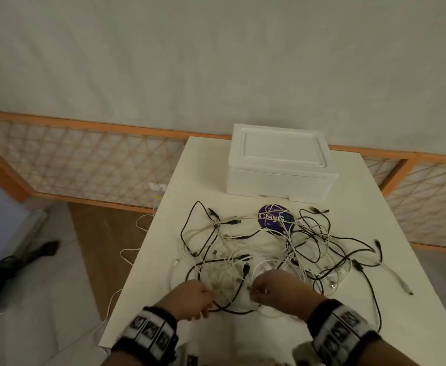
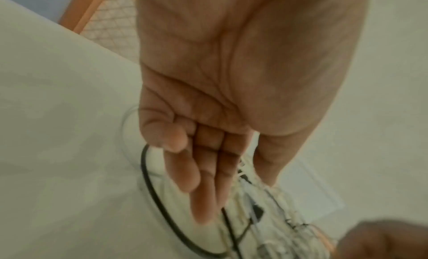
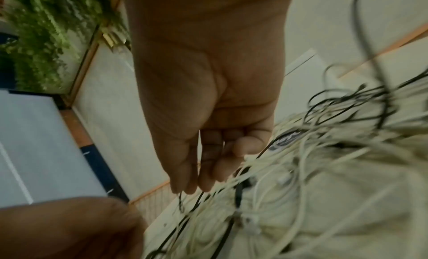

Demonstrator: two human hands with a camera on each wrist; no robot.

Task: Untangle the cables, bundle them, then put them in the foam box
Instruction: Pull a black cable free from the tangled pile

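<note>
A tangle of black and white cables [image 1: 269, 254] lies spread across the middle of the white table [image 1: 401, 260]. Behind it stands the white foam box [image 1: 282, 165] with its lid on. My left hand [image 1: 207, 299] is at the near left edge of the tangle. In the left wrist view its fingers [image 2: 203, 195] reach almost straight down onto a black cable loop [image 2: 152, 191] and white cables [image 2: 273, 195]. My right hand [image 1: 253, 290] is at the near middle of the pile. Its thumb and fingertips [image 3: 185, 188] come together on a thin black cable [image 3: 180, 202].
A round purple sticker [image 1: 276, 217] lies under the cables in front of the box. A wooden lattice railing [image 1: 84, 159] runs behind the table. White cords [image 1: 127, 257] trail over the table's left edge to the floor. Dark objects [image 1: 10, 265] lie on the floor at the left.
</note>
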